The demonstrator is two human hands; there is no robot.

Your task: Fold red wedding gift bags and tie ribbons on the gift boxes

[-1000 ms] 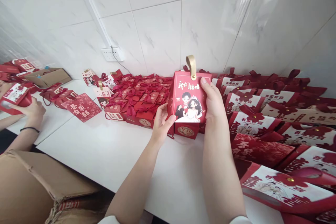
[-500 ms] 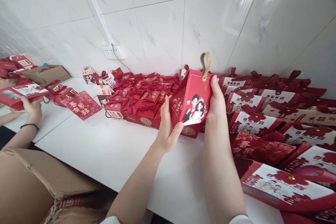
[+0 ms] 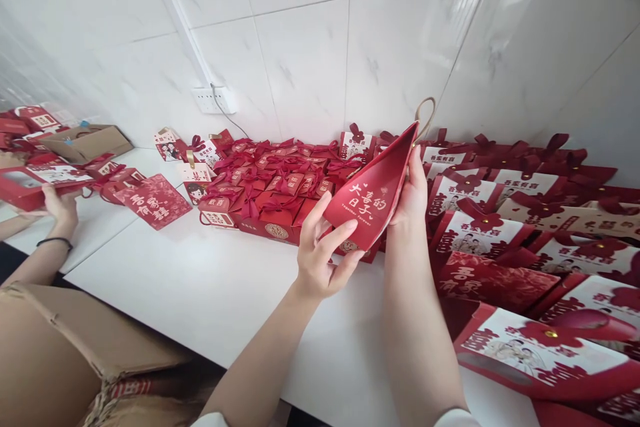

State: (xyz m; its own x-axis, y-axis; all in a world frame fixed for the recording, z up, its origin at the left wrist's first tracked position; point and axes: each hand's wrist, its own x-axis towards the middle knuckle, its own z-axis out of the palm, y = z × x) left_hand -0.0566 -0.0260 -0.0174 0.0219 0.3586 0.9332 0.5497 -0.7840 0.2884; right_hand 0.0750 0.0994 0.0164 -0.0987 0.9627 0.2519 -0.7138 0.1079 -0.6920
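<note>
A red gift box (image 3: 373,203) with white lettering and a loop handle (image 3: 426,117) is held up in front of me, its triangular side facing me. My right hand (image 3: 413,190) grips its right side, thumb near the top edge. At the lower left, my left hand (image 3: 323,253) holds the box by its edge and underside, fingers spread along the lettered side. Just behind it stands a red tray (image 3: 275,230) packed with small ribbon-tied red boxes (image 3: 287,181).
Rows of red and white gift boxes (image 3: 480,233) fill the right side. A red printed bag (image 3: 155,200) lies on the white table (image 3: 200,267). At far left, a co-worker's hand (image 3: 63,203) holds another box. A cardboard carton (image 3: 100,327) stands at lower left.
The held gift box has turned, so its lettered side now faces me instead of the printed couple. My left fingers have spread across that side. The co-worker's hand has barely moved.
</note>
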